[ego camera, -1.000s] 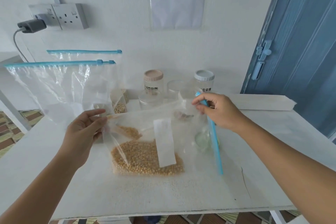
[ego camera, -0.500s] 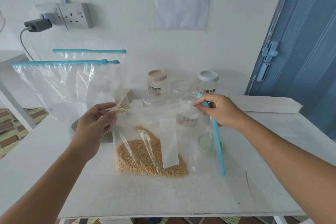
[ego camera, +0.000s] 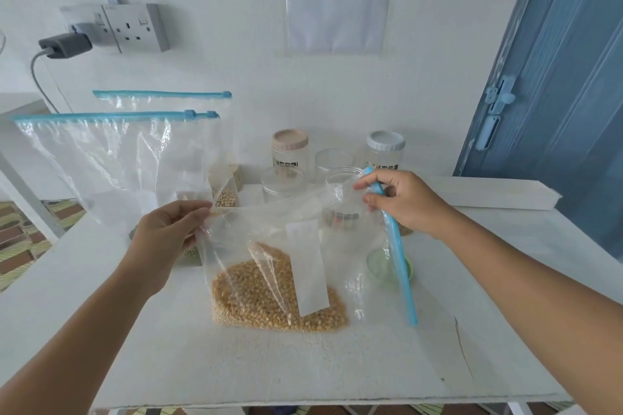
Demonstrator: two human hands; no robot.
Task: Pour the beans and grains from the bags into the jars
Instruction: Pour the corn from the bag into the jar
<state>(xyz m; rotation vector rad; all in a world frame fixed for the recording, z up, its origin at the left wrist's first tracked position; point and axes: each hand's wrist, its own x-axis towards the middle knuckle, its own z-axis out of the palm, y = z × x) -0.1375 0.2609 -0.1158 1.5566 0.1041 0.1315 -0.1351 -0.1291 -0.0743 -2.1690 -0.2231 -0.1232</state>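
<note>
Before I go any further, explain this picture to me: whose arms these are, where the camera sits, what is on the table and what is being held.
There is no machine here. The arms belong to a person wearing a camera on the head, so the single view looks forward and down at their own hands.

The left hand pinches one corner of a clear zip bag holding yellow grains. The right hand pinches the bag's blue zip strip at its upper end.

On the white table behind the bag stand clear jars: a pink-lidded jar, a white-lidded jar and an open jar seen through the plastic. A green lid lies under the bag. More zip bags stand on the left.
</note>
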